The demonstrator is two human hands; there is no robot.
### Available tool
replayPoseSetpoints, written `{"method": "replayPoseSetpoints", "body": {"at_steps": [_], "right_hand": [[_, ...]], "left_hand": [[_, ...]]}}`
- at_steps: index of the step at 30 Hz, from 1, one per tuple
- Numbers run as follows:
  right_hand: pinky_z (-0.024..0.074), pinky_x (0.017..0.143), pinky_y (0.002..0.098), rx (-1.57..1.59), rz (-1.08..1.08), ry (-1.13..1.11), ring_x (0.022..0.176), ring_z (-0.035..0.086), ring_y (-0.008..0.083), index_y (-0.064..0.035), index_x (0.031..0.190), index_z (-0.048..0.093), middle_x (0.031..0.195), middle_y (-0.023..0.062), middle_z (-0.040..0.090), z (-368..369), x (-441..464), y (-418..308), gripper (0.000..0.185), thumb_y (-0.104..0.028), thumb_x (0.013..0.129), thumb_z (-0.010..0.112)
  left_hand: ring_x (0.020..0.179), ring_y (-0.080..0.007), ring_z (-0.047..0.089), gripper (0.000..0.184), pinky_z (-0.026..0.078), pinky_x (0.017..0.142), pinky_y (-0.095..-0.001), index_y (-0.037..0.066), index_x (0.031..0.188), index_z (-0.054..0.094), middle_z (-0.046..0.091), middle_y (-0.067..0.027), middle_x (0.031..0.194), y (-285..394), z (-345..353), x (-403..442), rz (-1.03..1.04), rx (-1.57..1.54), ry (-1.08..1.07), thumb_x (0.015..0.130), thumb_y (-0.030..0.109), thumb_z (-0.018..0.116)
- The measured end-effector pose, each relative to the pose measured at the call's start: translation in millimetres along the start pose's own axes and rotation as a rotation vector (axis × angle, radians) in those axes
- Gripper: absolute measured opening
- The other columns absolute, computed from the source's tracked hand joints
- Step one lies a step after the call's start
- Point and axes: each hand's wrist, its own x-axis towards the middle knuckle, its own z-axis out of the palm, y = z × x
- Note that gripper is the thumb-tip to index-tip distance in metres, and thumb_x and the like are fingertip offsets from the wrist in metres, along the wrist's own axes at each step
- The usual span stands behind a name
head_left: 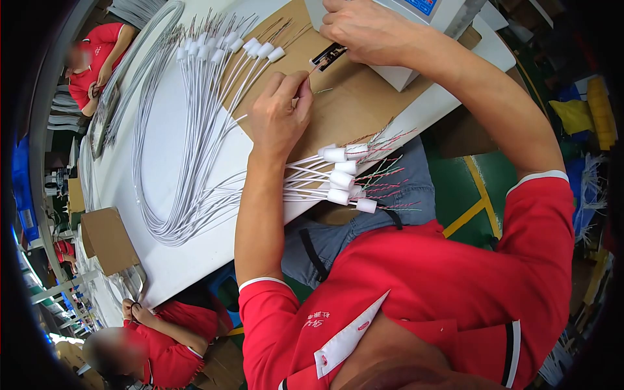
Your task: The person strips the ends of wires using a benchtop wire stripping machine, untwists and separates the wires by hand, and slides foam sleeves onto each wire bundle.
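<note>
My left hand (281, 117) is closed in a pinch on thin wires (318, 67), whose far ends reach a small black fixture (331, 55). Just above that fixture, beside the white machine (396, 75), my right hand (367, 29) has its fingers curled together; what they hold is hidden. White cables with white end caps (341, 179) and twisted coloured wires lie under my left forearm, their ends over the table edge. Another bundle of capped cables (201, 49) lies to the left of my left hand, with bare wire ends pointing up.
A brown board (364, 104) lies on the white table (214, 257). Grey cables (156, 62) run along its far left side. One co-worker (101, 55) is at upper left, another (166, 344) at lower left, near a cardboard box (110, 240).
</note>
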Motion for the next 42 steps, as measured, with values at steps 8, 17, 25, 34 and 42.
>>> {"method": "replayPoseSetpoints", "body": {"at_steps": [8,17,25,34,42], "right_hand": [[0.0379,0.098,0.0449,0.014,0.002,0.015,0.098,0.061,0.0262,-0.0080,0.081,0.073,0.087,0.0087,0.069,0.1,-0.4,-0.3,0.010,-0.012,0.078,0.064],[0.0370,0.099,0.0454,0.045,0.023,-0.001,0.099,0.061,0.0271,-0.0066,0.082,0.073,0.086,0.0098,0.069,-0.3,0.2,-0.5,0.012,-0.009,0.077,0.063],[0.0374,0.098,0.0459,0.133,0.056,-0.041,0.100,0.059,0.0328,-0.0017,0.083,0.071,0.090,0.0160,0.068,-15.6,-1.4,-1.4,0.020,-0.018,0.071,0.067],[0.0367,0.098,0.0505,0.369,0.148,0.136,0.105,0.054,0.0369,0.0003,0.097,0.063,0.099,0.0219,0.064,-15.1,-4.4,1.3,0.036,-0.025,0.071,0.065],[0.0374,0.100,0.0521,0.325,0.125,0.129,0.107,0.054,0.0379,0.0016,0.102,0.065,0.102,0.0226,0.065,-13.7,-4.9,-0.8,0.039,-0.023,0.071,0.065]], "left_hand": [[0.057,-0.0253,0.061,0.009,0.049,0.053,-0.0378,0.010,0.094,0.073,0.062,-0.0066,0.077,-2.6,3.6,-1.6,0.045,0.112,-0.006,0.086,0.008,0.076],[0.057,-0.0263,0.060,0.009,0.048,0.054,-0.0383,0.009,0.095,0.074,0.062,-0.0076,0.076,-4.9,7.5,-1.4,0.001,0.050,0.004,0.087,0.007,0.076],[0.062,-0.0224,0.064,0.009,0.051,0.060,-0.0339,0.005,0.099,0.075,0.064,-0.0096,0.078,-4.8,2.3,0.4,-0.040,0.075,-0.062,0.091,0.007,0.074],[0.064,-0.0254,0.064,0.008,0.051,0.061,-0.0366,0.004,0.098,0.074,0.064,-0.0108,0.080,-4.9,-3.1,1.9,-0.043,0.078,-0.112,0.092,0.009,0.074],[0.067,-0.0310,0.064,0.008,0.051,0.062,-0.0404,0.004,0.097,0.074,0.064,-0.0119,0.083,-5.8,4.5,3.0,-0.073,0.005,-0.104,0.092,0.010,0.074]]}}
